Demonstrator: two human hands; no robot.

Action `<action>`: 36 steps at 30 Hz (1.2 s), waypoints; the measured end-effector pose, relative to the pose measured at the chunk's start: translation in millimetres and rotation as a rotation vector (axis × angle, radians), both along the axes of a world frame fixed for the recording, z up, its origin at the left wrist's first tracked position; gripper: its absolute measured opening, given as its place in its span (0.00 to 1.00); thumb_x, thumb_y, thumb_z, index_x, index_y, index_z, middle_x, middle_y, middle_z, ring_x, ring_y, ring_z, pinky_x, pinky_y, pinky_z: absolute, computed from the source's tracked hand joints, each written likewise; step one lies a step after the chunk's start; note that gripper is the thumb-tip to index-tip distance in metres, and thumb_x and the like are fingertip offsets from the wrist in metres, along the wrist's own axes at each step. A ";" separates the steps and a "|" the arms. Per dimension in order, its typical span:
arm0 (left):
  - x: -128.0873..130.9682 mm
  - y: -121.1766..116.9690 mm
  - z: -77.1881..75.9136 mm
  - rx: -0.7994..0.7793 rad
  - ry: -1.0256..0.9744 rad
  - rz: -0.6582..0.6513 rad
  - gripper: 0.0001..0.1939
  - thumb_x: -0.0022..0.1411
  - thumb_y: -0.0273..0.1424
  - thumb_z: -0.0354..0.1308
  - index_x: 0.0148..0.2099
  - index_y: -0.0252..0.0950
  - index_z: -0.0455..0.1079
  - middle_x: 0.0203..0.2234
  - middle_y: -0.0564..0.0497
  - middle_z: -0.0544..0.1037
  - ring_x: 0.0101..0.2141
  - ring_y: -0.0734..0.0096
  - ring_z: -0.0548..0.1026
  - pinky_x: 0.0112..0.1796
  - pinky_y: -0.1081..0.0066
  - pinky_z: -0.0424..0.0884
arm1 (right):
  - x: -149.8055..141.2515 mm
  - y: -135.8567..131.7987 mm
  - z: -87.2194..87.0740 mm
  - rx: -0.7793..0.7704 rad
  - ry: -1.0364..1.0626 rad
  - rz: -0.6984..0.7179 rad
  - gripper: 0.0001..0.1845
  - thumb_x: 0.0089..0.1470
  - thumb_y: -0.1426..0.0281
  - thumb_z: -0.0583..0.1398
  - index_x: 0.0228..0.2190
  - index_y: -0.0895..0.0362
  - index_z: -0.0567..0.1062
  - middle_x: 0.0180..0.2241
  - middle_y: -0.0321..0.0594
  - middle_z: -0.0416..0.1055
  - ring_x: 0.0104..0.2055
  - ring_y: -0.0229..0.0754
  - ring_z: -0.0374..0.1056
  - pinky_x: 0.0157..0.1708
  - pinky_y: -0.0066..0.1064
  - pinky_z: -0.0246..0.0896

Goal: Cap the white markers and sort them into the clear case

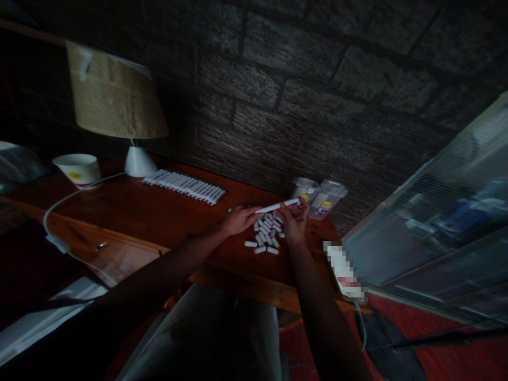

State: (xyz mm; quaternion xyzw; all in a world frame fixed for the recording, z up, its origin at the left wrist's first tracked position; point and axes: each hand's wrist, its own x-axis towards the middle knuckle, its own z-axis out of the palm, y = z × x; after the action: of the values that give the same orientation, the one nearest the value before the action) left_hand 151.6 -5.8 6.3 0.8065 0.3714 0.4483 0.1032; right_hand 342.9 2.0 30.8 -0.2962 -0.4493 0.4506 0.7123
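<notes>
Both hands, left hand (238, 219) and right hand (294, 219), had their grip clamped on one slim white marker pen (277, 206), held level between them just above the loose pile of small white pen caps (266, 235) on the reddish wooden desk (159, 217), as if to keep it clear of them

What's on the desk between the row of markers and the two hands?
In the head view, only bare wooden desk lies between the row of markers and the left hand; the pile of caps sits beneath both hands, by the right hand.
</notes>
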 end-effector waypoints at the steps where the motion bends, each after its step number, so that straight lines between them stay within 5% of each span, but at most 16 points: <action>1: -0.3 -0.2 0.0 -0.001 -0.001 0.000 0.19 0.70 0.39 0.51 0.55 0.36 0.74 0.38 0.46 0.83 0.37 0.66 0.80 0.39 0.72 0.72 | 0.2 -0.2 0.5 0.008 -0.002 -0.003 0.40 0.41 0.68 0.71 0.52 0.46 0.57 0.28 0.23 0.72 0.32 0.36 0.75 0.41 0.37 0.75; 19: 3.8 1.6 5.2 -0.028 -0.085 0.091 0.19 0.68 0.41 0.53 0.54 0.37 0.73 0.39 0.48 0.82 0.36 0.68 0.79 0.40 0.72 0.72 | -0.2 5.8 -6.0 -0.103 -0.015 -0.121 0.36 0.41 0.60 0.71 0.50 0.48 0.64 0.29 0.26 0.72 0.25 0.33 0.72 0.29 0.27 0.72; 25: 6.7 -2.8 7.1 -0.112 -0.095 -0.044 0.22 0.69 0.41 0.51 0.59 0.35 0.70 0.35 0.48 0.83 0.30 0.71 0.77 0.34 0.72 0.72 | 1.6 9.2 -9.1 -0.113 0.015 -0.143 0.33 0.42 0.59 0.70 0.48 0.49 0.65 0.31 0.26 0.72 0.27 0.33 0.72 0.32 0.28 0.72; 29: 9.3 -3.7 8.2 -0.189 -0.162 -0.219 0.24 0.69 0.41 0.49 0.60 0.33 0.70 0.48 0.44 0.80 0.42 0.66 0.78 0.41 0.70 0.73 | 2.9 10.8 -10.9 -0.129 0.052 -0.116 0.34 0.43 0.58 0.69 0.50 0.49 0.63 0.31 0.28 0.75 0.29 0.35 0.73 0.30 0.27 0.70; 34: 8.6 -4.2 9.8 -0.232 -0.144 -0.256 0.26 0.64 0.40 0.58 0.60 0.33 0.69 0.42 0.45 0.82 0.34 0.68 0.78 0.36 0.69 0.73 | 2.5 8.9 -8.5 -0.157 0.086 0.010 0.33 0.43 0.58 0.69 0.49 0.49 0.63 0.33 0.32 0.78 0.33 0.38 0.76 0.31 0.28 0.69; 36: 7.1 -4.5 11.2 -0.161 -0.128 -0.259 0.30 0.60 0.41 0.63 0.61 0.34 0.67 0.46 0.44 0.80 0.41 0.65 0.78 0.42 0.66 0.73 | 1.2 6.8 -6.0 -0.175 0.081 0.065 0.32 0.44 0.59 0.69 0.48 0.49 0.64 0.32 0.33 0.79 0.32 0.38 0.76 0.30 0.28 0.69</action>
State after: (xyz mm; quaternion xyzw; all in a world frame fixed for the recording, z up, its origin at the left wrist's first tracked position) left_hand 158.7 -10.3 17.5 0.8065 0.2916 0.4506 0.2479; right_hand 344.1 8.8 24.9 -0.3243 -0.3884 0.5225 0.6862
